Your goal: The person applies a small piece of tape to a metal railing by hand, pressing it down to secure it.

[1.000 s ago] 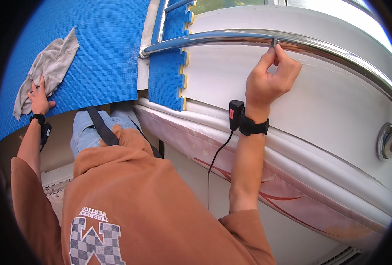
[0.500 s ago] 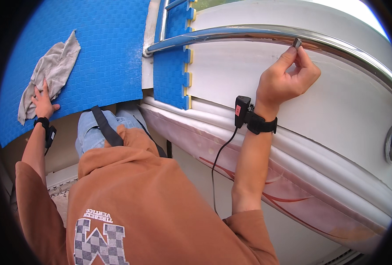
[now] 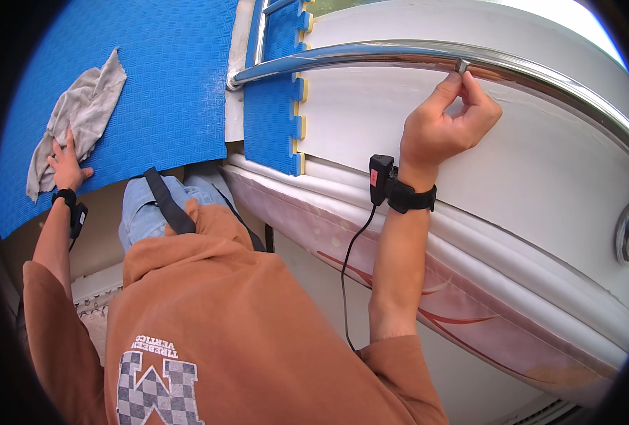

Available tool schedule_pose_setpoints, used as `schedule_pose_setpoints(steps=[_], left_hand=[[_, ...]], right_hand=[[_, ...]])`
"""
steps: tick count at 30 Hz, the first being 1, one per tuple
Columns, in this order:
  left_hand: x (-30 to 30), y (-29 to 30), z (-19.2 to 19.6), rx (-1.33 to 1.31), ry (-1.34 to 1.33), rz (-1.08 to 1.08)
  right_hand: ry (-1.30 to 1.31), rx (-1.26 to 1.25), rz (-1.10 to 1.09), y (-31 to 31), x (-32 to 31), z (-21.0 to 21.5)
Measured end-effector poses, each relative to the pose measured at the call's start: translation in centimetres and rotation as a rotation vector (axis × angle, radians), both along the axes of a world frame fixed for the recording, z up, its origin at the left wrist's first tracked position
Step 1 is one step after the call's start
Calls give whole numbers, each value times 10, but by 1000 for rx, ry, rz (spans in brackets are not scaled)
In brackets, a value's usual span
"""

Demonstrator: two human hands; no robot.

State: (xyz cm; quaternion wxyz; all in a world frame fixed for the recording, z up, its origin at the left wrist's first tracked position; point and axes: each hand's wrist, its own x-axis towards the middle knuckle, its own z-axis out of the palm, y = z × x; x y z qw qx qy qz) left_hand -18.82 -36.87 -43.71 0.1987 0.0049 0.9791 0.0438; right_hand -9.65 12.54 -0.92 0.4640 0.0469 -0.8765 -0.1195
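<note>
My left hand (image 3: 66, 170) lies with fingers stretched out over the lower end of a crumpled grey cloth (image 3: 91, 106). The cloth rests on a blue textured foam mat (image 3: 169, 78). On the right, my right hand (image 3: 452, 124) is raised, its thumb and fingers pinching a small grey metallic block (image 3: 462, 66). That block is at the lower side of a shiny curved metal rail (image 3: 371, 51); whether the two touch, I cannot tell. Each wrist wears a black strap with a small box.
Behind the rail stands a white panel (image 3: 371, 113), with interlocking blue mat pieces (image 3: 272, 127) to its left. A pale pink quilted cover (image 3: 470, 304) with red curves runs below my right forearm. A round metal rail base (image 3: 627, 234) sits at the far right.
My right hand has shifted a little to the left along the rail with the block still pinched. The left hand keeps its place on the cloth.
</note>
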Motion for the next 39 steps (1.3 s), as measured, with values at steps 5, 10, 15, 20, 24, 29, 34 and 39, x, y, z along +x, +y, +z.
schedule_pose_setpoints(steps=[5,10,15,20,24,29,34,39], left_hand=[[-3,1,3,21,-15,11],[-1,1,-3,-3,-18,-7],[-1,0,-1,16,-5,5],[-2,1,-4,-20,-11,-15],[-2,-1,-2,-3,-11,-14],[-1,3,0,-7,-22,-12],[-5,-3,2,3,-16,-8],[-10,7,11,-52,-36,-7]], right_hand=[[-126,-26,22,-1,3,-17],[-6,59,-20,-5,-2,4],[-136,41,41,-3,5,-16],[-15,104,-37,-11,-3,16],[-204,33,40,-6,5,-23],[-58,80,-7,-6,1,-7],[-50,72,18,2,2,-20],[-148,55,-58,3,5,-16]])
